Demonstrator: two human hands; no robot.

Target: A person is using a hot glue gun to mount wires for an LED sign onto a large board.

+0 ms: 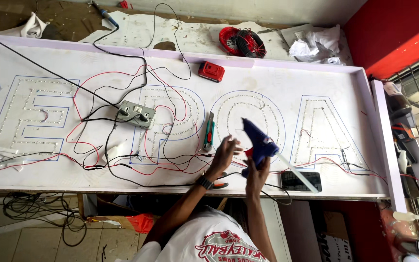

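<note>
At the far left of the white sign panel (98,63), outlined letters carry rows of small LEDs, with red and black wires (122,150) looping loosely across them. A grey power strip (136,114) sits on the panel among the leads; a red battery pack (211,71) lies near the back rim. A green-handled utility knife (209,133) rests just left of the round letter. Left hand (225,153) hovers over the panel, fingers spread wide, holding nothing. Right hand (257,171) is closed around the grip of a blue glue gun (258,140), raised above the panel, clear glue stick (297,172) projecting from its rear. A dark phone (301,181) lies near the front edge. Risk, as judged: hot nozzle close to the open left fingers could burn; slack wires could snag the gun's cord and drag the strip.
</note>
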